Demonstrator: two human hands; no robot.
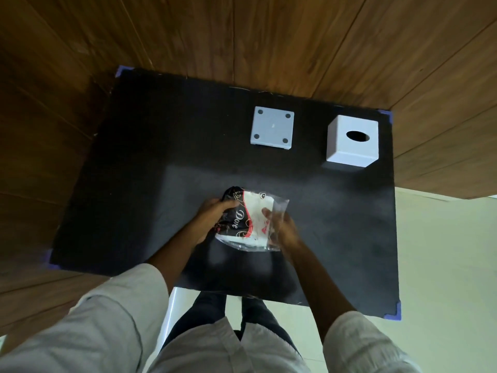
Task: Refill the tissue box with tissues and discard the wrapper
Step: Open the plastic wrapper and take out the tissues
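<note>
A pack of tissues (248, 219) in a black, red and clear plastic wrapper sits between my hands over the middle of the black table (161, 157). My left hand (212, 215) grips its dark left end. My right hand (285, 232) holds the clear right end of the wrapper, fingers partly behind the plastic. A white cube tissue box (352, 141) with an oval hole on top stands at the back right. Its flat white base plate (272, 128), with a round pad at each corner, lies to the left of the box.
The black table has purple tape at its corners (392, 310). Wooden wall panels (242, 36) rise behind it and to the left. Pale floor tiles (443, 251) lie on the right, and my legs stand at the near edge.
</note>
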